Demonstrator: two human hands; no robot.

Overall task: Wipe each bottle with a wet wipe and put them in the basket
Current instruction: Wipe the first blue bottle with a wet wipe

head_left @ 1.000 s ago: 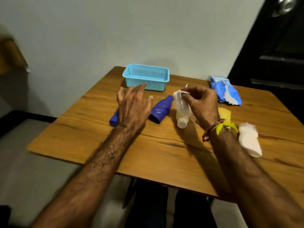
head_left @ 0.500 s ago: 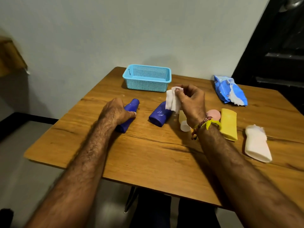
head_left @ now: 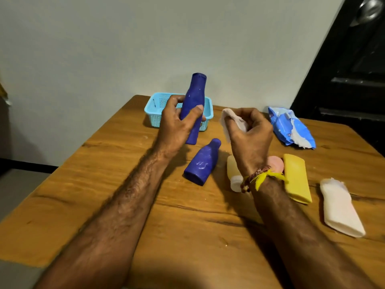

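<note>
My left hand (head_left: 177, 124) grips a dark blue bottle (head_left: 193, 97) and holds it up, nearly upright, in front of the light blue basket (head_left: 154, 109). My right hand (head_left: 250, 140) pinches a white wet wipe (head_left: 229, 122) just right of that bottle, apart from it. A second dark blue bottle (head_left: 203, 163) lies on the wooden table (head_left: 187, 226) between my hands. Under my right wrist lies a pale yellow bottle (head_left: 232, 170) with a white cap, partly hidden. A yellow bottle (head_left: 296, 178) with a pink cap and a white bottle (head_left: 339, 207) lie further right.
A blue wet-wipe pack (head_left: 289, 128), torn open, lies at the back right of the table. The basket stands at the table's far edge against the pale wall. A dark door (head_left: 354, 69) stands at the right.
My left hand has lifted the blue bottle off the table and raised it upright in front of the basket. My right hand with the wipe has barely shifted.
</note>
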